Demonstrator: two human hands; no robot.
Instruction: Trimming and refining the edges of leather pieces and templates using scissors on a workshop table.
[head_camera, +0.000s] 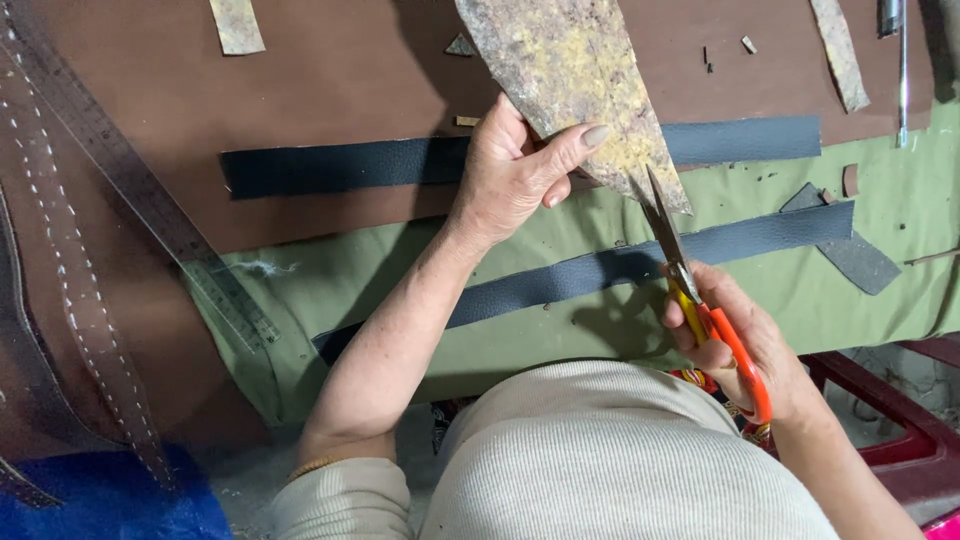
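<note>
While left hand (515, 170) pinches mottled yellow-brown leather piece (575, 75) at lower edge, long axis runs up-left from grip; right hand (735, 340) clenches orange-handled scissors (700, 300), blades meeting leather's lower right corner, just right of left fingers.

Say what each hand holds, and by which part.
Left hand pinches the mottled yellow-brown leather piece at its left edge; right hand grips the orange-handled scissors by their handles.

Packages: none showing anywhere in the frame.
Labels and signs: none appearing.
Screens: none showing.
</note>
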